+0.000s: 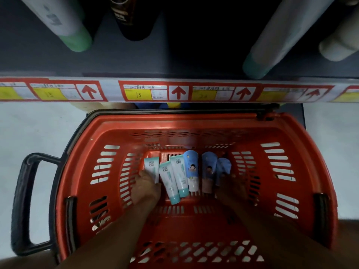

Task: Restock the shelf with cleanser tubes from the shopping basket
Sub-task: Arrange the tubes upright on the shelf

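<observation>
Several cleanser tubes lie on the floor of the red shopping basket [303, 171]. Three are white with teal caps [169, 181] on the left, three are blue with a cartoon figure [191, 169] on the right. My left hand [145, 188] reaches down onto the leftmost white tube [152, 166], fingers curled around its lower end. Deep in shadow, my right hand [231, 188] rests on the rightmost blue tube [223, 167], fingers closing on it. The shelf [174, 61] above the basket holds tall tubes.
The shelf edge carries a red and yellow price strip [174, 92] with arrows. On the shelf stand a green-capped tube [64, 22], a dark bottle [132, 16] and a teal-capped tube [281, 39]. A black basket handle [21, 202] sticks out left over the pale floor.
</observation>
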### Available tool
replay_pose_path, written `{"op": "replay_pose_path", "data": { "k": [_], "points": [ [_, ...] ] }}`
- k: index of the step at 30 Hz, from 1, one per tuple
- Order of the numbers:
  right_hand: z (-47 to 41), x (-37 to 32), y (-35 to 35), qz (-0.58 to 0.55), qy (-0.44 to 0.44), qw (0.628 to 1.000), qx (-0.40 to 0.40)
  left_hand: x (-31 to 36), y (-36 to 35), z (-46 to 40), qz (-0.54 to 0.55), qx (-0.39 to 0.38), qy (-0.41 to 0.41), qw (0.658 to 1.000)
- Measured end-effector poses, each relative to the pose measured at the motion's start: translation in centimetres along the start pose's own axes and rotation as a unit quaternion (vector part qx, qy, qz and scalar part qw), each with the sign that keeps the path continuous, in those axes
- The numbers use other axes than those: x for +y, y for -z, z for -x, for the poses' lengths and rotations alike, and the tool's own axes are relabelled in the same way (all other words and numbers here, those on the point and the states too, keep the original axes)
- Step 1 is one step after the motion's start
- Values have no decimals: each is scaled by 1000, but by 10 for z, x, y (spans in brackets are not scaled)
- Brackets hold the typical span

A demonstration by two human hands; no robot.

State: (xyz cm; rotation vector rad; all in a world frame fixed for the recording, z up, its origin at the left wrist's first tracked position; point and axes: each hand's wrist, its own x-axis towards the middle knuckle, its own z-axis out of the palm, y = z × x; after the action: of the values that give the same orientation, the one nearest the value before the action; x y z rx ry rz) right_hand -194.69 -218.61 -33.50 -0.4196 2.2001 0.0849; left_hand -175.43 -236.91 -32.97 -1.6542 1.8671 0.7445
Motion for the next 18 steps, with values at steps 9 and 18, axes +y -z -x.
{"op": "replay_pose_path", "data": {
  "k": [9, 18],
  "points": [
    [3, -7, 12, 14, -8, 999, -51, 2, 10, -1, 6, -9, 21, 1000],
    [27, -20, 39, -76, 0, 996, -40, 18, 58, 33, 93, 40, -37, 994]
  ]
}}
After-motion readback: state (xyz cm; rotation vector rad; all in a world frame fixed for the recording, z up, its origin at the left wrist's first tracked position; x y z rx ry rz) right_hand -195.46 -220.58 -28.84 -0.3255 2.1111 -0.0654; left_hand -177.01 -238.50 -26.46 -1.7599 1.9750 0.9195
